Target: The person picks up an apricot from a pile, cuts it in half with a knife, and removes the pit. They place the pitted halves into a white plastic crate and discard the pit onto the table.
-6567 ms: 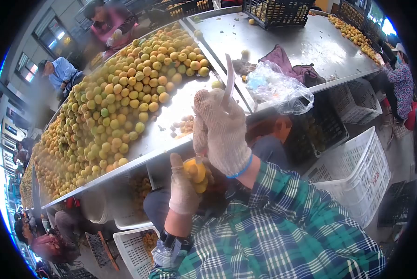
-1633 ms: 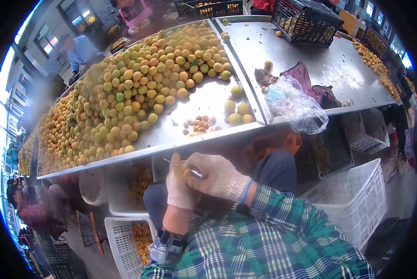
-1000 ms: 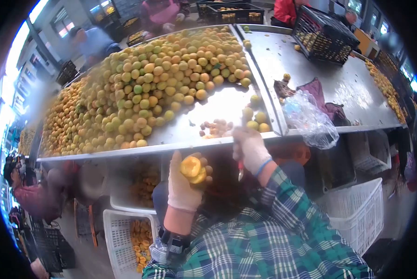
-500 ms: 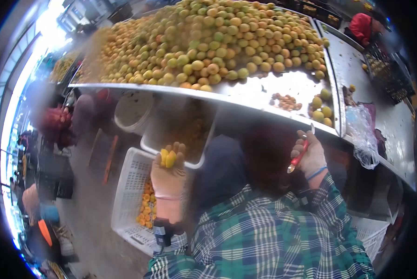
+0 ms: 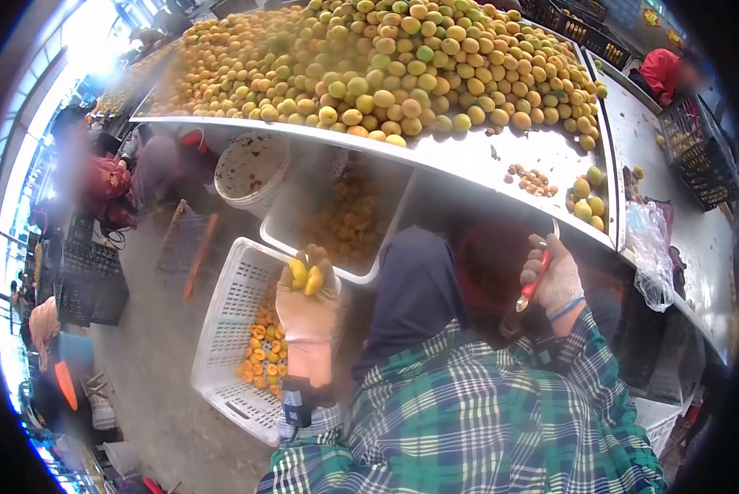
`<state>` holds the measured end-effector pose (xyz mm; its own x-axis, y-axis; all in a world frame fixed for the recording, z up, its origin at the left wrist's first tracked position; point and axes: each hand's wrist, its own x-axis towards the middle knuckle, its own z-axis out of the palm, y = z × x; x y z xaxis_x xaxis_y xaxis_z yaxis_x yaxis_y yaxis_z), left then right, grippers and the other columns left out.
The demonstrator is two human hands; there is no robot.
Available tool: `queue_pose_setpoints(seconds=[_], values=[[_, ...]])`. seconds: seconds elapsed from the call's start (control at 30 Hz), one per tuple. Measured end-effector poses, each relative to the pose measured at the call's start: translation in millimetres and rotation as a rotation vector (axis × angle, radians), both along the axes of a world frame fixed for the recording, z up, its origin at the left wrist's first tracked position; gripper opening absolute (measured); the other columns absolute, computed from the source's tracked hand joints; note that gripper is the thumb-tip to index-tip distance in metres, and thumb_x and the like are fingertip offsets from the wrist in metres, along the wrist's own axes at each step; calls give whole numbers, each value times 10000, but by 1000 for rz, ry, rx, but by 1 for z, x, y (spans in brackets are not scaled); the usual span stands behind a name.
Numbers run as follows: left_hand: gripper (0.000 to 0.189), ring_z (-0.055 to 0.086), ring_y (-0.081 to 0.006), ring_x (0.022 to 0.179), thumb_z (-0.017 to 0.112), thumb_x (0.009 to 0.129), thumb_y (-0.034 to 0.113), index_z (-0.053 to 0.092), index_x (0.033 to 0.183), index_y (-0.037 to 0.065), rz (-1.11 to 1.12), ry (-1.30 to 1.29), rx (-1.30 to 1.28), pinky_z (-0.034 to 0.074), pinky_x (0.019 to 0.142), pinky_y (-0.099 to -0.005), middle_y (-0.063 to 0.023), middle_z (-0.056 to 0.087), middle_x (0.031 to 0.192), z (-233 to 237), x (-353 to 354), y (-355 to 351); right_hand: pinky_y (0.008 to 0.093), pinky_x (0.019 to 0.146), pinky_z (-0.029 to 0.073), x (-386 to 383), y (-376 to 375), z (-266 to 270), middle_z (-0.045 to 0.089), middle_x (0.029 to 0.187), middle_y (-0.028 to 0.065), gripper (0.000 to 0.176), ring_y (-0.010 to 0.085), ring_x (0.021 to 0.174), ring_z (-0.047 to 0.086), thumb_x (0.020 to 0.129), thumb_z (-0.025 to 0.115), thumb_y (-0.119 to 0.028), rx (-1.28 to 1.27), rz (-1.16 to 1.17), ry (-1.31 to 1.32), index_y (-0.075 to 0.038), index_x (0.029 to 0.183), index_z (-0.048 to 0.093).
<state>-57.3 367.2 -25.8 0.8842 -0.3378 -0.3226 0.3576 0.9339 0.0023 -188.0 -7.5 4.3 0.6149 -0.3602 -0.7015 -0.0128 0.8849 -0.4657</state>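
Observation:
In the head view, my gloved left hand (image 5: 308,309) is curled around yellow apricot halves (image 5: 306,276), palm up, over the edge between a white basket and a white tub. My gloved right hand (image 5: 553,276) grips a red-handled tool (image 5: 534,282) with a slim metal tip above and a metal end below, near the table's front edge. Several apricot halves (image 5: 264,350) lie in the white slotted basket (image 5: 219,337). The white tub (image 5: 369,276) behind it holds many more orange pieces.
A large heap of whole apricots (image 5: 386,66) covers much of the metal table (image 5: 452,156). Pits (image 5: 531,179) lie on it near several loose apricots (image 5: 585,198). A white bucket (image 5: 250,177), a plastic bag (image 5: 649,255) and a black crate (image 5: 699,156) stand around. Another person (image 5: 664,74) is at far right.
The whole view has shifted slightly, with the table appearing higher and farther right. Both hands keep their hold on the apricot halves and the tool.

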Motion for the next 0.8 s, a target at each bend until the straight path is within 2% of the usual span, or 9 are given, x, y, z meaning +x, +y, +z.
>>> queue_pose_setpoints(seconds=[0.13,0.17,0.23,0.33,0.37,0.4,0.53,0.67,0.8], values=[[351,537,-406,1140,353,991,206,492,1165,-65,149,246,157,477,988,-528,-244,556,1198,-17,16,3,269,429,346,-4,-4,-4,424,621,-48,277,93,453,396,988,473,-362,0,-3,15,-125,861,536],[348,544,-421,1091,359,985,210,472,1149,-74,201,224,325,445,1008,-556,-250,553,1168,-17,26,-5,270,431,347,-4,-6,-7,427,621,-51,259,91,450,391,983,485,-344,5,-3,25,-121,862,535],[359,536,-409,1109,387,979,233,479,1134,-78,135,191,343,420,1032,-553,-252,545,1184,-20,54,-8,294,461,374,-4,-9,-10,460,651,-13,149,124,489,421,937,522,-229,-2,-17,16,-93,876,529],[590,305,-374,1363,434,962,320,301,1407,-44,-48,-202,363,259,1134,-545,-242,313,1453,-47,112,-24,356,553,444,-2,-6,-7,526,753,82,68,199,605,498,846,528,-31,-39,-48,-31,-42,913,521],[685,185,-370,1419,437,959,334,152,1484,-2,-19,-110,336,201,1156,-543,-220,183,1525,-27,115,-39,356,553,444,-2,-5,-4,526,753,82,68,199,605,498,846,528,-31,-44,-60,-35,-42,913,521],[691,128,-374,1439,441,961,316,122,1495,15,-9,-130,303,189,1159,-543,-219,146,1541,-42,127,-41,368,576,454,-4,-3,0,536,782,91,90,202,620,508,846,511,-12,-60,-46,-95,-37,933,519],[634,173,-384,1431,422,973,265,154,1486,7,-200,-22,468,231,1147,-541,-225,148,1544,-36,125,-67,386,615,470,-9,-9,12,546,831,106,180,208,632,517,842,468,32,-125,-117,-123,-25,1010,503],[556,252,-368,1410,388,978,246,248,1458,3,-196,117,416,262,1135,-544,-204,247,1521,-41,108,-61,370,594,471,-15,-31,4,546,851,105,191,200,634,516,891,481,-24,-108,-219,-191,-40,1081,493],[533,269,-340,1389,360,977,271,302,1439,12,-114,174,516,249,1125,-496,-159,272,1519,-27,109,-62,325,529,440,-24,-60,7,545,868,77,269,160,627,490,976,499,-258,-74,-217,-337,-135,1214,480]])
